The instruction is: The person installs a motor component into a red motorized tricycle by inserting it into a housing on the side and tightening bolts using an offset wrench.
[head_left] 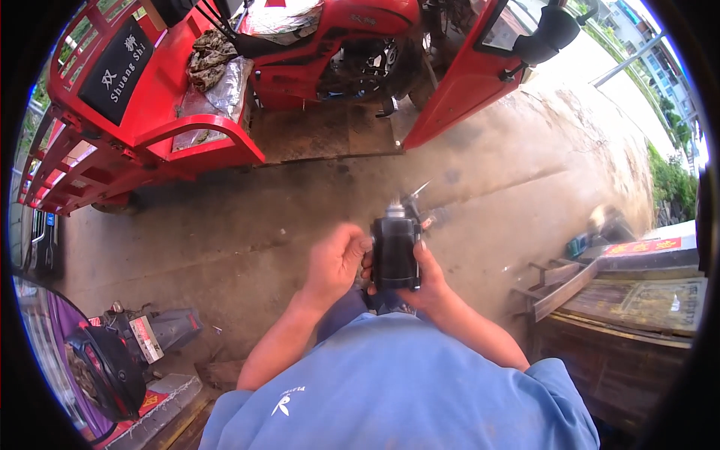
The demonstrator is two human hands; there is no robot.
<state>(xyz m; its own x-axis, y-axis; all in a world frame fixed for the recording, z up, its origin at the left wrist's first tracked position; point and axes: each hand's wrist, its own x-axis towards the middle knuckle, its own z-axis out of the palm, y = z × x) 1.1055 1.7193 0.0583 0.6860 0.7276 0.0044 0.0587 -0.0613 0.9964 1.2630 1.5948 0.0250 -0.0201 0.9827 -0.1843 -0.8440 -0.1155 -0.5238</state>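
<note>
A black boxy device with a silver metal neck on top stands upright in front of my body. My right hand is wrapped round its right side and lower edge, thumb along the side. Close against its left side is my left hand, curled closed with the thumb against the fingers and blurred by motion. Whether a small part sits in its pinch is hidden. Just beyond the device, a dark piece with a thin bright rod shows, partly covered and too blurred to name.
A red cargo tricycle stands across the far side, with a crumpled camouflage cloth on it. At the right is a wooden table. A vehicle part with a black case is at the lower left. Concrete ground lies between.
</note>
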